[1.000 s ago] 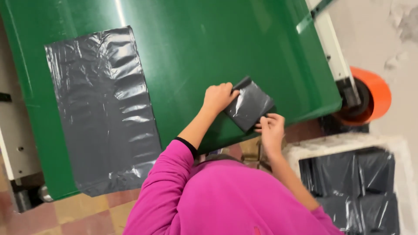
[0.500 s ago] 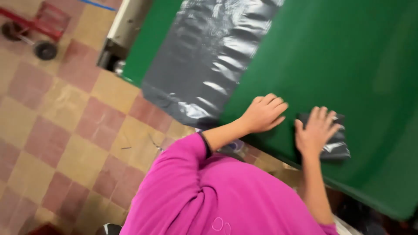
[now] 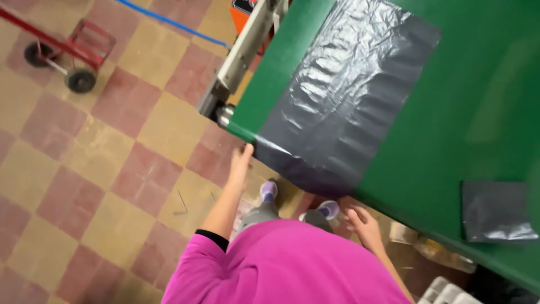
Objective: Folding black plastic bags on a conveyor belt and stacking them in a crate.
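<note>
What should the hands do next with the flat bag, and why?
Probably close the left hand on the flat bag's near corner. The bag lies spread on the green belt with its near edge overhanging, the left fingertips are at that corner, and the right hand hangs open below the edge. The folded bag lies apart.

Magenta long-sleeved top [image 3: 292, 264] with black cuff [image 3: 212, 238], grey trousers [image 3: 264, 215], lilac shoes [image 3: 269, 190].
</note>
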